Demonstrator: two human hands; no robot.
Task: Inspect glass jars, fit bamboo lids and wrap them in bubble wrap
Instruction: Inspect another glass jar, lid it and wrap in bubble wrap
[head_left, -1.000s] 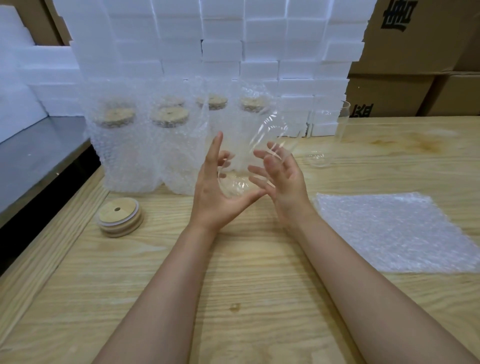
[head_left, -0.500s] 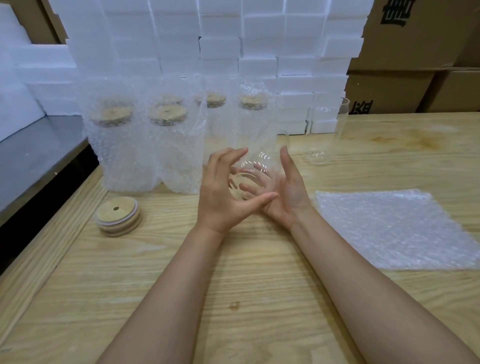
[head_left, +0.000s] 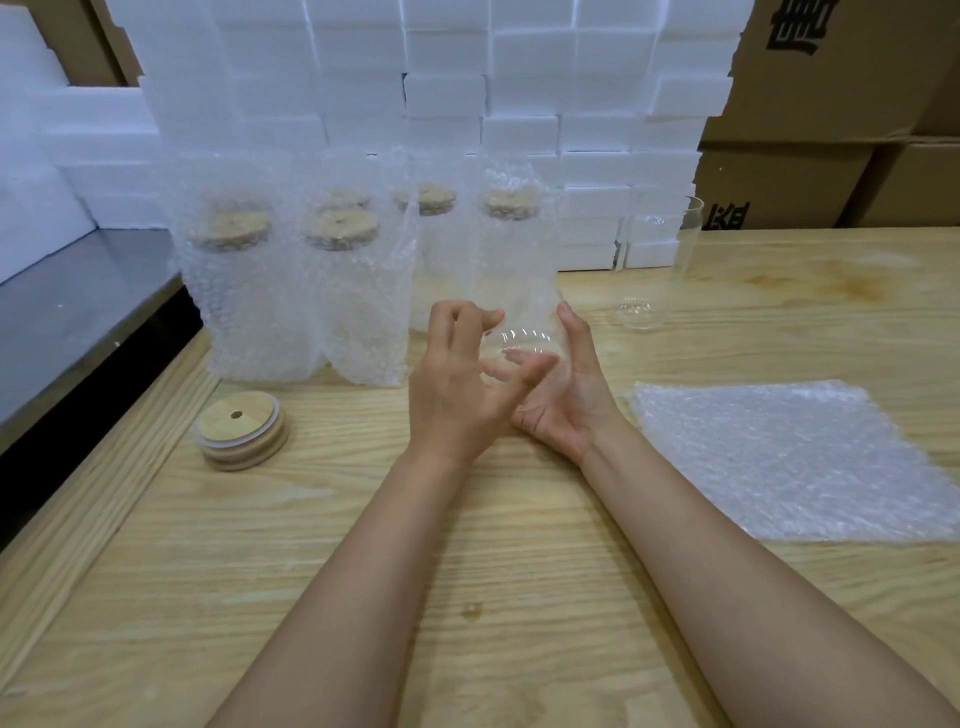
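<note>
While the left hand (head_left: 457, 387) grips the glass jar (head_left: 525, 332), the right hand (head_left: 569, 400) cups it.

Counted: five wrapped jars (head_left: 231, 291) and two bare jars (head_left: 660, 249). One flat bubble wrap sheet (head_left: 779, 457). One stack of loose lids (head_left: 241, 436), number unclear.
</note>
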